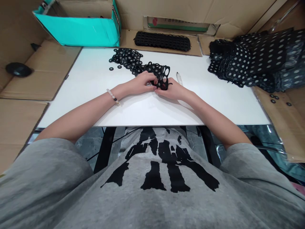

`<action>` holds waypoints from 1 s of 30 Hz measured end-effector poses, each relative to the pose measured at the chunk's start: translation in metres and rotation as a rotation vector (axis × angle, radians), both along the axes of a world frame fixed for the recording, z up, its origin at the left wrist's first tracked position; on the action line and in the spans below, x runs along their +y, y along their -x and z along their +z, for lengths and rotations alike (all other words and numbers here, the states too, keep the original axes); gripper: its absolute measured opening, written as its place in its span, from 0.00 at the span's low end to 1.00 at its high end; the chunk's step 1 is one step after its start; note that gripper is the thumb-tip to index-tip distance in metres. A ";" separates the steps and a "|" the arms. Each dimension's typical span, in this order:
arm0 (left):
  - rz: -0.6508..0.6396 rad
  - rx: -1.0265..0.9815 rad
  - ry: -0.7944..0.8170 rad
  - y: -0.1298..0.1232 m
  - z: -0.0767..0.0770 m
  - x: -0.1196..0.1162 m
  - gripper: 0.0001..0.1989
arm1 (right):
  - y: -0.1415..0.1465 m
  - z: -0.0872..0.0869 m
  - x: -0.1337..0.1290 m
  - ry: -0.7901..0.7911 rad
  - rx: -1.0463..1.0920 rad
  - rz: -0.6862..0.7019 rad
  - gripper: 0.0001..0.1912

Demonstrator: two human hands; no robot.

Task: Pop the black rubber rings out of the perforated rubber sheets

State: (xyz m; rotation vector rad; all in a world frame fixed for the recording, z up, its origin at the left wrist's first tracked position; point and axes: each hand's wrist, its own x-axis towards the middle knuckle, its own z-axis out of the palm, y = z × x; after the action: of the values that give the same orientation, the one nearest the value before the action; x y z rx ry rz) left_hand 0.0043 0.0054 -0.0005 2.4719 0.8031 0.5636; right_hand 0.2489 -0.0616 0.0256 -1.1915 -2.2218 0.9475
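Head view: left hand [141,84] and right hand [169,90] close together, fingers curled around a black perforated strip [162,76], both gripping it just above the white table [157,109]. Loose black rings [126,58] in a heap just beyond the left hand, touching the strip's far end. Clear pen [179,78] lying just past the right hand. Heaped perforated black sheets [257,60] piled beyond the table's right side.

White table [71,79] on black metal legs [106,148], brown cardboard sheets [21,127] lying flat around it and standing up behind it. Teal box [78,31] sits past the far left corner of the table. Shiny grey floor [85,143] shows underneath, light even and indoors
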 end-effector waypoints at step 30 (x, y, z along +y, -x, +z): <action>-0.002 0.006 0.015 0.004 -0.005 0.005 0.13 | 0.000 -0.001 0.001 -0.023 -0.044 0.014 0.13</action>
State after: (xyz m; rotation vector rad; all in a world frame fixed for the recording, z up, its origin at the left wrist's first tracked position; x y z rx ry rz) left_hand 0.0003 0.0107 -0.0059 2.4620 0.8043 0.5477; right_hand 0.2493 -0.0608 0.0244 -1.1984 -2.2719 0.9074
